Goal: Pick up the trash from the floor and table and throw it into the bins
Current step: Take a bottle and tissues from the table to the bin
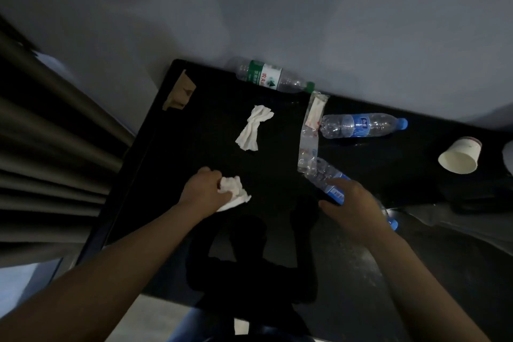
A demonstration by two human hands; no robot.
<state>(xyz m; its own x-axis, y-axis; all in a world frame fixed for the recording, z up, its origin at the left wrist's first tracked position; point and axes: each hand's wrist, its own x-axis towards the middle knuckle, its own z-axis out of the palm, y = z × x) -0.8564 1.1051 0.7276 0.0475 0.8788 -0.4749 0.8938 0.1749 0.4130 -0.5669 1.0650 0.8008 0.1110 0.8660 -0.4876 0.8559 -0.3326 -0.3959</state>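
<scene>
In right hand [352, 203], bottle [323, 175] cap [394, 224] nearward

Single view, head-mounted, wide-angle. It looks forward and steeply down onto the glossy black bench [194, 133] from its near edge, facing the plain grey wall [305, 8] behind. Range is close: the left grip [202, 191] and right grip [355, 203] sit mid-frame, with the forearms entering from the bottom edge.

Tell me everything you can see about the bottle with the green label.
The green-label bottle is clear plastic with a green cap and a green-and-white label, and looks empty. It lies on its side at the far edge of the black table, close to the wall, with its cap pointing right.
</scene>
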